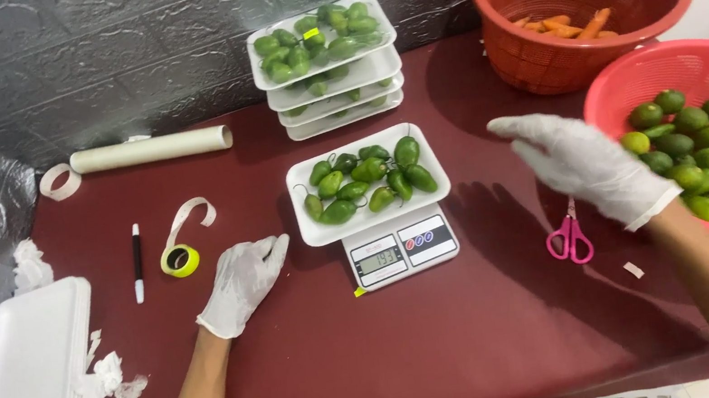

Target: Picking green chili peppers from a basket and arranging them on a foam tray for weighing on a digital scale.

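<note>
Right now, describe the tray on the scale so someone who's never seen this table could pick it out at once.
On the dark red table, find the small white digital kitchen scale near the middle, between the two gloved hands. The white foam tray sits on top of it, holding small green peppers. Unlike the stacked pepper trays behind it or the empty tray stack at the left, it sits alone on the scale.

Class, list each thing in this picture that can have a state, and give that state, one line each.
Scale: on, display lit.
Tray on scale: filled with green peppers.
Orange basket: nearly empty, few carrots.
Pink basket: full of limes.
Scissors: closed, lying flat.
Left hand: open, gloved.
Right hand: open, gloved.
</note>
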